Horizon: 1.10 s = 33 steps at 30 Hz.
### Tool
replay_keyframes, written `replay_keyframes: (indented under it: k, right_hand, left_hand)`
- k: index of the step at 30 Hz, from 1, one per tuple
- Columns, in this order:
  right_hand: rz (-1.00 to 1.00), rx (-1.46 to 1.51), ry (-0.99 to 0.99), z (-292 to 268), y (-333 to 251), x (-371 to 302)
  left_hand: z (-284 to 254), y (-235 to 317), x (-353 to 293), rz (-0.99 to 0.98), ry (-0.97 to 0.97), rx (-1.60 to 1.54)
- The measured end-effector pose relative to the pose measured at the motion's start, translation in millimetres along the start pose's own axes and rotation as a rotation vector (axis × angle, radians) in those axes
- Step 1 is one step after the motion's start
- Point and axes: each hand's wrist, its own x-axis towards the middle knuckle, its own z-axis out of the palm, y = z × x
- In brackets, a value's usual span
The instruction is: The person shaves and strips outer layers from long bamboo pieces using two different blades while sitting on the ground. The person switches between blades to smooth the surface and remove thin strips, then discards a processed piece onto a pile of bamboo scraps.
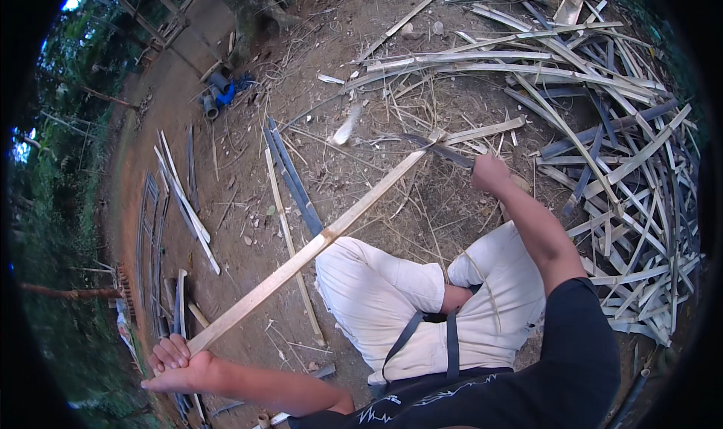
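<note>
A long split bamboo strip [290, 265] runs slantwise across the view, pale face up, with a darker node near its middle. My left hand [177, 363] is closed round its near end at the lower left. My right hand [491, 174] grips a curved, dark-bladed machete [450, 155]; its handle is hidden in my fist. The blade lies across the strip's far part, close to another node. A pale chip [346, 126], blurred, shows just left of the blade. The strip passes over or beside my bent left knee in white trousers [376, 278].
A large heap of split bamboo strips [625, 158] lies at the right. Dark strips [292, 177] rest left of my knee, more strips [184, 195] farther left. Cut bamboo tubes [211, 101] lie beside a blue thing at the upper left. A tree trunk [245, 11] stands beyond.
</note>
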Motion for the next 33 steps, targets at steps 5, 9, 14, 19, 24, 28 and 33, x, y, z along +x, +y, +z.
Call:
replay_keyframes:
  k: [5,9,14,19,24,28,33]
  right_hand:
    - [-0.491,-0.013,0.06,2.5,-50.7,-36.6]
    - [-0.147,0.047,0.054,32.5,34.5,41.2]
    - [-0.059,-0.011,0.042,25.1,28.2,45.1]
    - [-0.474,0.179,0.085,14.2,-51.9,-56.7]
    - [-0.951,0.399,0.295,-2.0,-105.0,-157.4]
    - [-0.894,0.383,0.265,-5.9,-101.7,-165.2]
    - [-0.254,0.242,0.185,13.5,-24.4,-77.5]
  left_hand:
    - [3.4,10.9,-2.4,0.023,-0.018,0.119]
    - [-6.3,2.1,6.4,-0.021,-0.029,0.079]
    - [-19.5,6.2,2.5,-0.041,-0.096,-0.046]
    - [-30.4,20.3,5.2,-0.109,-0.462,-0.271]
    - [-32.9,30.5,-33.1,-0.002,-0.84,-0.53]
    - [-14.3,39.2,-65.6,-0.021,-0.857,-0.767]
    - [-30.7,46.4,-57.9,-0.026,-0.842,-0.602]
